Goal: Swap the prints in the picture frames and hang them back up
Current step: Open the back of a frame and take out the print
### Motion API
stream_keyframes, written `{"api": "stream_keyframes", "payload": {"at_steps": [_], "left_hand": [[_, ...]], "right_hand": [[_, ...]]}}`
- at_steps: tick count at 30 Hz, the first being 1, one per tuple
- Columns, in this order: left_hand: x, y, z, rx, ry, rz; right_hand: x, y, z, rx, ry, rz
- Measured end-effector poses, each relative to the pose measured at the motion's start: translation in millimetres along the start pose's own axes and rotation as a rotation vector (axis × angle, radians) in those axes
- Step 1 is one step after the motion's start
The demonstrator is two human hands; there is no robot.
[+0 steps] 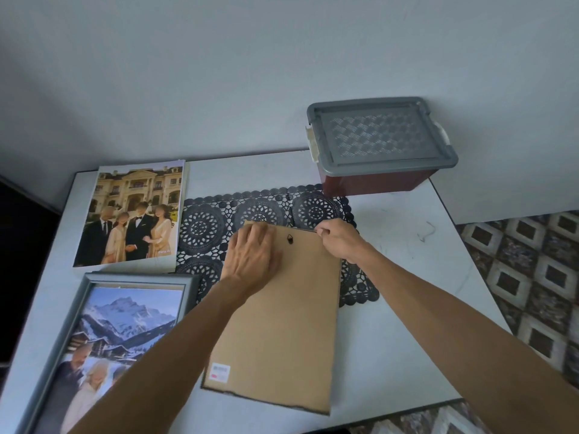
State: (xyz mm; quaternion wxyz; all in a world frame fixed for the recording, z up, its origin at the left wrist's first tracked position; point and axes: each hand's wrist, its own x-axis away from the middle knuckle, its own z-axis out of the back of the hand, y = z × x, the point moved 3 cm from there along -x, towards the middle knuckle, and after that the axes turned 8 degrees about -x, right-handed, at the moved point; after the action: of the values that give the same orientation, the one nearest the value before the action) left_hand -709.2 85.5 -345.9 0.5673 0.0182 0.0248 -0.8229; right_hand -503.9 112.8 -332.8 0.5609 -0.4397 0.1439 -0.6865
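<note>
Pressing down flat with spread fingers, the left hand [253,255] is holding the brown back board [288,324] on the table [407,277], while the right hand [336,239] is pinching the board's far corner. I think the board is being opened or closed; I cannot tell which. Left of the left hand a loose print [131,214] is lying out, and a mountain print [125,314] is sitting in a grey frame [141,279]. Nothing is hanging up yet, so most work is waiting

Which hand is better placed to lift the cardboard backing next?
Right, probably. The right hand pinches the top right corner of the backing, while the left hand lies flat on it, fingers straight, only pressing down.
</note>
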Motion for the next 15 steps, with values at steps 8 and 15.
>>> {"api": "stream_keyframes", "payload": {"at_steps": [8, 15], "left_hand": [[-5.0, 0.5, 1.0, -0.021, -0.042, -0.017], [3.9, -2.3, -4.9, 0.052, 0.143, -0.044]], "right_hand": [[5.3, -2.7, -2.2, 0.025, -0.052, 0.042], [5.2, 3.6, -4.4, -0.089, -0.035, -0.016]]}}
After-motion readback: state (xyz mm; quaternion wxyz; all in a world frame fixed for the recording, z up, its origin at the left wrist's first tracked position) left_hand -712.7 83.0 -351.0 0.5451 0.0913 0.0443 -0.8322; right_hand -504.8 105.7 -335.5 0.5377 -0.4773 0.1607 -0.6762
